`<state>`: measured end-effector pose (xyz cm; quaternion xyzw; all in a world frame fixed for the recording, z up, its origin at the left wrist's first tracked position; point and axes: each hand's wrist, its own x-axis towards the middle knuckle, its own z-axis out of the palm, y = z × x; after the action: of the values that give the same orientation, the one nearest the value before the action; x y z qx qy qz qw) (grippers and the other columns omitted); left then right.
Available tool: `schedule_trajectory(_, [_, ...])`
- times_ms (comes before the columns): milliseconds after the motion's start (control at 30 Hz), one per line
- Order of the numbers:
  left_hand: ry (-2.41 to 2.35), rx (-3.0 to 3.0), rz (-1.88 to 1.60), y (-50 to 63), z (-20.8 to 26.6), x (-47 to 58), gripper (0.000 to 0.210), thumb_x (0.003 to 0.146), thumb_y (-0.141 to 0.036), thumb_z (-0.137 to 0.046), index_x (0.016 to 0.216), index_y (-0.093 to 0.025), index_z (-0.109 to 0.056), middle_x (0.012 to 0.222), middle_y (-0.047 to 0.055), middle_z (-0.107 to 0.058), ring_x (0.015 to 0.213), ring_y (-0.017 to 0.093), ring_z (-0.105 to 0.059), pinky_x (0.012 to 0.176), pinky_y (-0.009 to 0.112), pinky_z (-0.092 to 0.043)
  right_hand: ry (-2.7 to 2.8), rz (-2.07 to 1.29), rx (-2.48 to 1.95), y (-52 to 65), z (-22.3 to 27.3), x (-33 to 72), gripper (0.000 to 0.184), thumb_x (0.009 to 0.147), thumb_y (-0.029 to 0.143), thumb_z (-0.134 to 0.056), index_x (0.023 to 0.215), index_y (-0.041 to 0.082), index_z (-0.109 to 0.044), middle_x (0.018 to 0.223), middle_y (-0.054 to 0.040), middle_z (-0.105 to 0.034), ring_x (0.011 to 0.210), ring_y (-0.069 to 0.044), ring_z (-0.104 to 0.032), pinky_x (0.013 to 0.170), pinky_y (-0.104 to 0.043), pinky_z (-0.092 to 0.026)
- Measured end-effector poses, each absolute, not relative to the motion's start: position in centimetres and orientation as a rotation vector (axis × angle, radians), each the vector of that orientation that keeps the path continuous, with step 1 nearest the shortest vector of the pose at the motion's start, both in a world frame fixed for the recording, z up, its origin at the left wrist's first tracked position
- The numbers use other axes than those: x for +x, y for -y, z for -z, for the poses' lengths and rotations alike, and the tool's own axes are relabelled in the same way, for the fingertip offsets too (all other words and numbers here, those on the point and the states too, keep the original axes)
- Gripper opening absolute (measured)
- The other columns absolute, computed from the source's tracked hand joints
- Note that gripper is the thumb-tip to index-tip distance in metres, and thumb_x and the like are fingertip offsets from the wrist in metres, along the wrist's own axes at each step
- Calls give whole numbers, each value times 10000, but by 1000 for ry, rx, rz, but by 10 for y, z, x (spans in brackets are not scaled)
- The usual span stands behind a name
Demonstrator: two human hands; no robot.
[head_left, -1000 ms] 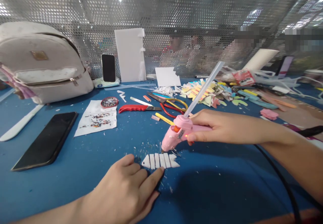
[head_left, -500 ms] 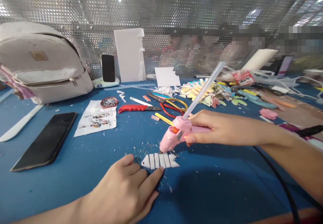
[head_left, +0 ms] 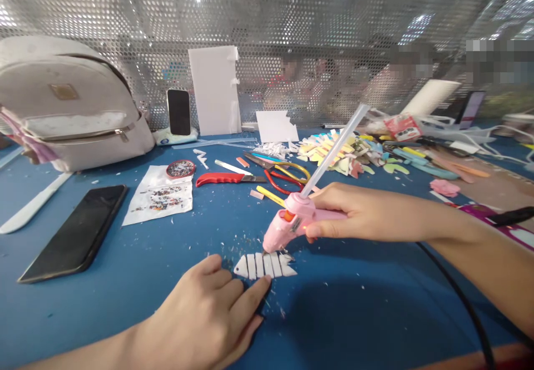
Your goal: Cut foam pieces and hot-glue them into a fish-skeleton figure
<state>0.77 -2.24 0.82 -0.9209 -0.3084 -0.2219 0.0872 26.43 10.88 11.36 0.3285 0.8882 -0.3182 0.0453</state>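
Note:
A small white fish shape (head_left: 252, 267), cut into several strips with a pointed head and notched tail, lies flat on the blue table (head_left: 175, 259). My left hand (head_left: 208, 309) rests beside it, the index finger stretched out with its tip at the fish's near edge and the other fingers loosely bent. In my right hand (head_left: 354, 210) is a pink hot glue gun (head_left: 278, 228), its handle gripped and its nozzle tilted down at the fish's far edge. A long clear glue stick (head_left: 336, 153) sticks up out of its back.
Beyond the fish lie a red-handled knife (head_left: 221, 178), scissors (head_left: 287, 169) and a heap of coloured scraps (head_left: 337, 150). At left are a black phone (head_left: 75, 231), a paper with bits (head_left: 161, 203) and a backpack (head_left: 79, 108). A black cord (head_left: 454, 289) runs below my right arm.
The glue gun's nozzle has shifted very slightly left along the fish's far edge, my right hand with it. My left hand and the fish stay in place.

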Motion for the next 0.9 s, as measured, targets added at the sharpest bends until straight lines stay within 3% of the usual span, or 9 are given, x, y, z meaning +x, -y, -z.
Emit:
schedule_trajectory(367, [915, -2756, 643, 22, -9, 7, 366, 1054, -218, -346, 1216, -90, -648, 618, -15, -633, 472, 180, -599, 522, 368, -457, -2642, 1033, 997, -107, -116, 264, 480, 933, 609, -541, 1062, 187, -731, 977, -63, -728, 878, -255, -648, 747, -321, -453])
schedule_trajectory(900, [915, -2751, 646, 23, -8, 6, 364, 1052, -215, -347, 1218, -88, -646, 623, -14, -630, 478, 177, -597, 530, 361, -436, -2594, 1068, 990, -102, -127, 257, 466, 918, 616, -539, 926, 197, -742, 921, -57, -737, 852, -251, -669, 731, -314, -489])
